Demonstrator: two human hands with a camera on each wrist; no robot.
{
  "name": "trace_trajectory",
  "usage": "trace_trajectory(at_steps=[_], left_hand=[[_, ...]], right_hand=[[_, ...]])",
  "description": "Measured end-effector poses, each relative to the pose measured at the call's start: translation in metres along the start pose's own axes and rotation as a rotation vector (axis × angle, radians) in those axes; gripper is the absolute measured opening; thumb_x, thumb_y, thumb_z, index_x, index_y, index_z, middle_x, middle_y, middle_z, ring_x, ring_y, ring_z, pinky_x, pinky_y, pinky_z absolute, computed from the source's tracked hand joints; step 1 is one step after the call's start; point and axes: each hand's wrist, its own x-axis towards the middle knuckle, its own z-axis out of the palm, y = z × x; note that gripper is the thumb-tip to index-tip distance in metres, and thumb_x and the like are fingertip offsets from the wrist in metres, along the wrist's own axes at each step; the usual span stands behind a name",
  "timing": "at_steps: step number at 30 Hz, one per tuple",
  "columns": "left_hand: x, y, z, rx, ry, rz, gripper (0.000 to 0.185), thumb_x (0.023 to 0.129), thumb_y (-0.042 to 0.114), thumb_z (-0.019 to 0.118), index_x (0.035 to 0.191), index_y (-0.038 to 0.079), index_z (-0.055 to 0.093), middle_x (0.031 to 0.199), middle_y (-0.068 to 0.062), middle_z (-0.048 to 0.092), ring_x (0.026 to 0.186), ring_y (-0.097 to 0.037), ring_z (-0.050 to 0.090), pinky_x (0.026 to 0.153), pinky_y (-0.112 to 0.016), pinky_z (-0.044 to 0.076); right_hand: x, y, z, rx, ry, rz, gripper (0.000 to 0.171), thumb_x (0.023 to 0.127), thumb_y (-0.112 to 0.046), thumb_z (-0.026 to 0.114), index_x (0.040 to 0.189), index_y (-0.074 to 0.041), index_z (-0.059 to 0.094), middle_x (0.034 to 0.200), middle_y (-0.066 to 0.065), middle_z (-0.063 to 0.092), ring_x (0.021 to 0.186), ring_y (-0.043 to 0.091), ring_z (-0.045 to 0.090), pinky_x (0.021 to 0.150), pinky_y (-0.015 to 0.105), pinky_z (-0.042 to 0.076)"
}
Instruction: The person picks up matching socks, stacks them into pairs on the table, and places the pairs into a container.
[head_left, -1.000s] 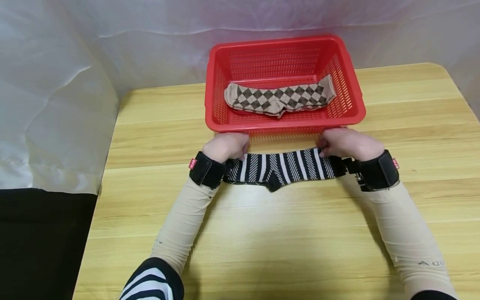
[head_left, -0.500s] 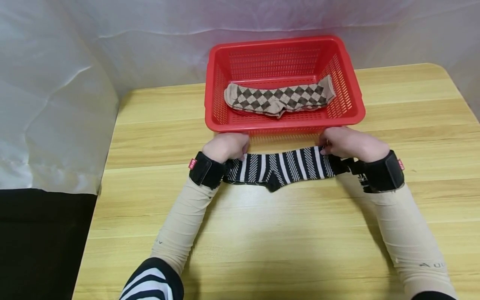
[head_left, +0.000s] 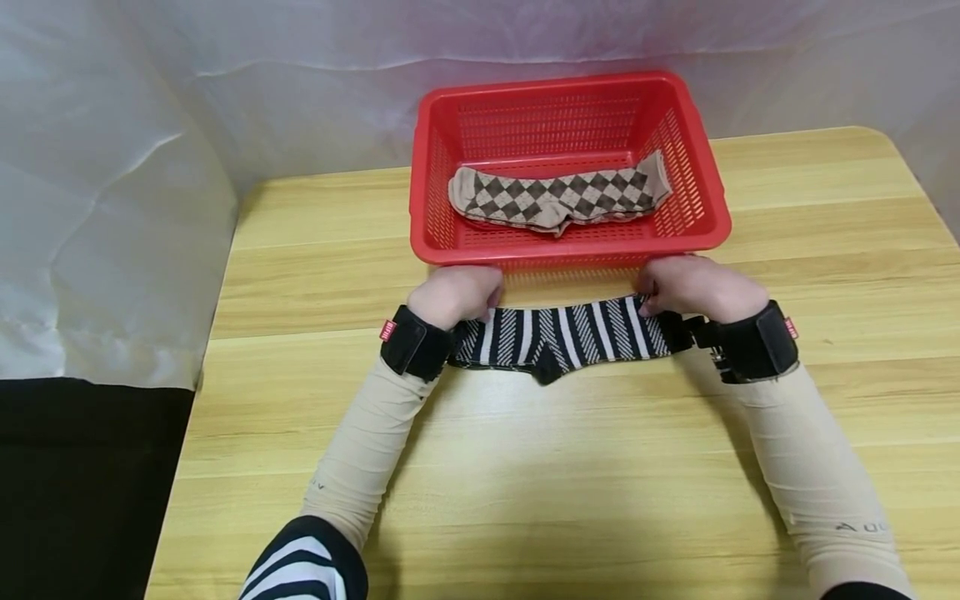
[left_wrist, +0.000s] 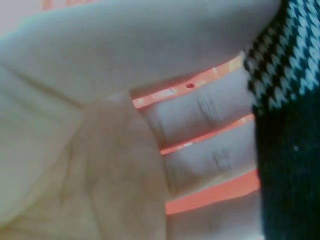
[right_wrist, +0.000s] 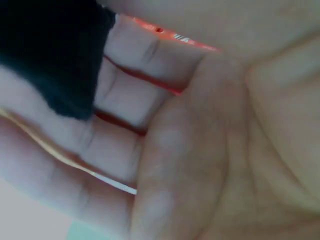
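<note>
A black-and-white striped sock (head_left: 558,337) stretches sideways between my hands, its dark heel pointing toward me. My left hand (head_left: 459,293) pinches its left end, thumb and fingers curled over the upper edge. At the other end my right hand (head_left: 693,285) pinches the sock near its black tip. In the left wrist view, the knitted sock (left_wrist: 290,115) lies across the fingertips. The right wrist view has a black sock end (right_wrist: 55,55) lying over the curled fingers (right_wrist: 125,95). Both hands are right at the front of the red basket (head_left: 570,250).
Inside the basket lies a beige and brown argyle sock (head_left: 555,198), placed lengthwise. The basket stands at the back of the wooden table (head_left: 525,492), by a pale cloth backdrop (head_left: 315,92). Black wristbands (head_left: 416,342) sit on both wrists.
My right hand shifted slightly right and then back left, still holding the sock end. The left hand moved a touch to the right. The basket and argyle sock stayed put.
</note>
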Motion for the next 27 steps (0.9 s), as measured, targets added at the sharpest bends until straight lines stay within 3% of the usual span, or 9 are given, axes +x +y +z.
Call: trace_trajectory(at_steps=[5,9,12,19,27], left_hand=[[0.002,0.008,0.003,0.008,0.071,0.117,0.013,0.086,0.001,0.066,0.082,0.013,0.066,0.078,0.002,0.056,0.077,-0.016,0.055,0.068,-0.025,0.042],[0.005,0.012,0.007,-0.014,0.101,0.19,0.009,0.091,0.005,0.062,0.087,0.012,0.066,0.08,0.001,0.058,0.076,-0.015,0.054,0.068,-0.025,0.042],[0.007,0.014,0.009,-0.032,0.102,0.212,0.006,0.093,0.011,0.065,0.087,0.012,0.067,0.081,0.001,0.059,0.076,-0.015,0.054,0.068,-0.025,0.043],[0.009,0.019,0.009,-0.043,0.091,0.266,0.013,0.087,0.021,0.074,0.082,0.012,0.067,0.075,0.003,0.057,0.073,-0.013,0.053,0.066,-0.025,0.041],[0.012,0.021,0.012,-0.032,0.103,0.295,0.014,0.082,0.02,0.079,0.08,0.013,0.066,0.077,0.002,0.062,0.074,-0.014,0.057,0.071,-0.03,0.048]], right_hand=[[0.002,-0.006,0.003,0.035,0.081,0.005,0.018,0.08,-0.01,0.078,0.09,-0.006,0.063,0.085,0.009,0.06,0.077,0.023,0.054,0.068,0.036,0.045],[0.007,-0.016,0.006,-0.005,0.125,-0.08,0.017,0.079,-0.003,0.076,0.088,-0.006,0.062,0.084,0.008,0.061,0.077,0.022,0.056,0.071,0.037,0.047],[0.009,-0.023,0.008,-0.04,0.122,-0.142,0.012,0.081,-0.002,0.073,0.082,-0.007,0.062,0.077,0.005,0.059,0.072,0.019,0.054,0.067,0.034,0.046],[0.017,-0.037,0.017,0.001,0.157,-0.254,0.008,0.084,-0.008,0.074,0.09,-0.006,0.068,0.083,0.005,0.066,0.075,0.017,0.058,0.074,0.037,0.052],[0.027,-0.051,0.031,0.003,0.198,-0.337,0.02,0.083,-0.015,0.077,0.099,-0.005,0.071,0.097,0.009,0.073,0.09,0.024,0.068,0.084,0.042,0.055]])
